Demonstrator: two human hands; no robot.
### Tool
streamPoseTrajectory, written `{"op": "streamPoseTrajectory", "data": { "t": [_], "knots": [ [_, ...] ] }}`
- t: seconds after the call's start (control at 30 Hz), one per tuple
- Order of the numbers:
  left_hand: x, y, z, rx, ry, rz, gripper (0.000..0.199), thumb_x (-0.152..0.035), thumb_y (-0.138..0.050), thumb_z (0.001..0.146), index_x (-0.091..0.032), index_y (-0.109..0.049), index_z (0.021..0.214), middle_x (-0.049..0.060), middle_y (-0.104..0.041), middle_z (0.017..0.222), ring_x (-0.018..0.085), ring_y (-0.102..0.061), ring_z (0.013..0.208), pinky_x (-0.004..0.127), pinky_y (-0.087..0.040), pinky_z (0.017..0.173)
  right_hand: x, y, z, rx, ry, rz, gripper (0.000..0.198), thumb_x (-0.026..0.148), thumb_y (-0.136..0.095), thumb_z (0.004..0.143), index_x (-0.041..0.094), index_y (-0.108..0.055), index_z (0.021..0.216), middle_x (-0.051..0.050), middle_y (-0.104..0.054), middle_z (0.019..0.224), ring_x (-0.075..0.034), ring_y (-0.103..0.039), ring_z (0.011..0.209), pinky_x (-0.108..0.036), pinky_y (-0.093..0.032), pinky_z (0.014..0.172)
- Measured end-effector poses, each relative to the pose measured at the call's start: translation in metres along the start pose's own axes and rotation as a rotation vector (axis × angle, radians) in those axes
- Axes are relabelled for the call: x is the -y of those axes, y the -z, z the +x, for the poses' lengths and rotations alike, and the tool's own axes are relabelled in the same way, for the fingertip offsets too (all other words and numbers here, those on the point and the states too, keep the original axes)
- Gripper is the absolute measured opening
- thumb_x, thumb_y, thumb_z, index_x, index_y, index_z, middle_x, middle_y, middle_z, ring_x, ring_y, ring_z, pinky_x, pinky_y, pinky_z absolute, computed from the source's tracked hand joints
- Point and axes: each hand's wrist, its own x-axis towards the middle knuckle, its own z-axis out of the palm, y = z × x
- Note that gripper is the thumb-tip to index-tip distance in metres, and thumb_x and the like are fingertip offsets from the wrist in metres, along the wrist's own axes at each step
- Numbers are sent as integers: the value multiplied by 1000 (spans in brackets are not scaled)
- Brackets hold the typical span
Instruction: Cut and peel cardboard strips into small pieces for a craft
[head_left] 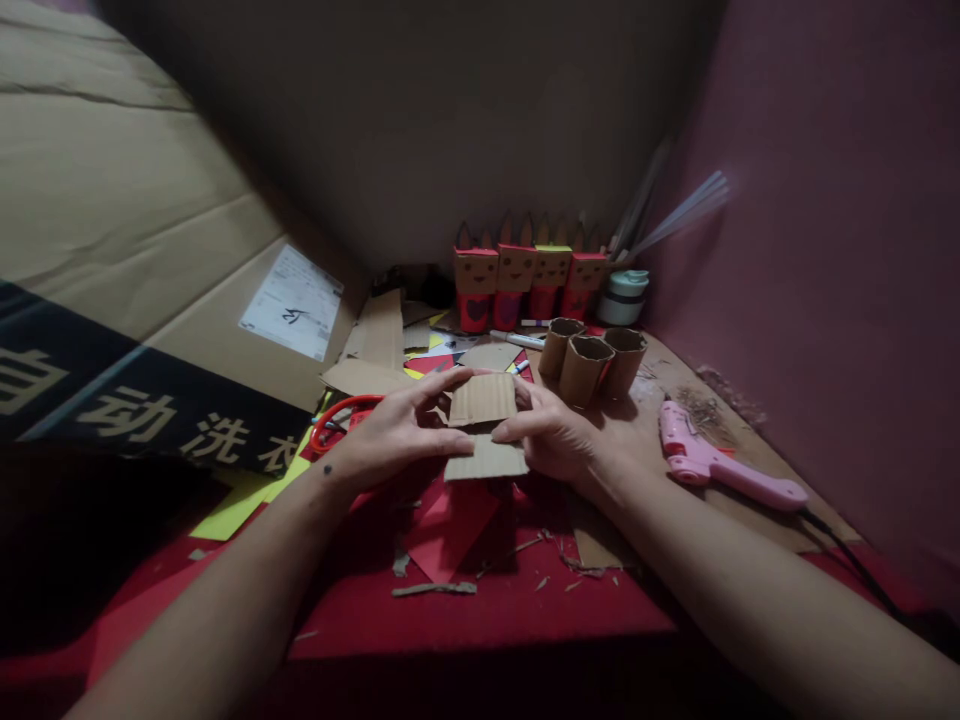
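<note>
Between my two hands are cardboard pieces (pixel 484 400), held just above the red-covered table. My left hand (pixel 401 430) grips them from the left, thumb on the front and fingers behind. From the right, my right hand (pixel 551 430) pinches the same pieces, its thumb near the gap between the upper and lower part. Whether the two parts are joined I cannot tell. Beneath them lies a red paper sheet (pixel 454 530) with cardboard scraps (pixel 433 590) around it. Red-handled scissors (pixel 330 425) lie partly hidden beside my left hand.
Three cardboard tubes (pixel 589 368) stand beyond my right hand. A pink glue gun (pixel 727 465) lies at right with its cord. Decorated tube figures (pixel 514 270) and a mint jar (pixel 622 298) line the back. A large cardboard box (pixel 187 230) leans at left, near yellow paper (pixel 232 505).
</note>
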Motion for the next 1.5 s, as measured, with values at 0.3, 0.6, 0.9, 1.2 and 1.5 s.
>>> {"op": "streamPoseTrajectory", "data": {
  "t": [0.3, 0.6, 0.9, 1.2, 1.5],
  "knots": [
    [1, -8, 1, -277, -91, 336, 40, -41, -58, 84, -21, -64, 119, 8, -67, 119, 22, -60, 108, 31, -47, 91, -5, 0, 2, -138, 59, -61, 72, 1, -58, 50, 22, -52, 119, -2, -66, 99, -19, -61, 88, -30, -51, 74],
    [7, -9, 0, -666, -93, 446, 32, -38, -49, 88, -19, -66, 70, -3, -57, 49, 10, -49, 45, 21, -39, 48, -4, 5, 1, -84, -25, -6, 72, 9, -64, 65, 31, -49, 131, 5, -56, 69, -12, -50, 52, -27, -49, 53],
    [0, -5, 1, -703, -149, 528, 34, -33, -49, 87, -19, -56, 56, -4, -49, 47, 10, -46, 48, 22, -37, 51, 3, 1, -5, 61, 9, -72, 50, 25, -72, 71, 26, -58, 119, -4, -66, 101, -20, -64, 85, -39, -54, 73],
    [-2, -13, -2, -627, -92, 346, 30, -37, -51, 86, -19, -63, 65, -2, -56, 55, 13, -52, 55, 22, -41, 54, -12, 3, 1, -249, 180, -221, 27, 26, -77, 67, 19, -58, 84, 2, -63, 75, -13, -61, 66, -27, -53, 63],
    [2, -18, 2, -387, -95, 261, 37, -40, -53, 87, -18, -67, 113, 4, -72, 101, 19, -64, 92, 27, -49, 81, -12, -6, -2, -302, 109, -263, 50, 27, -73, 69, 25, -41, 107, 4, -62, 71, -15, -61, 49, -28, -53, 41]
  ]
}}
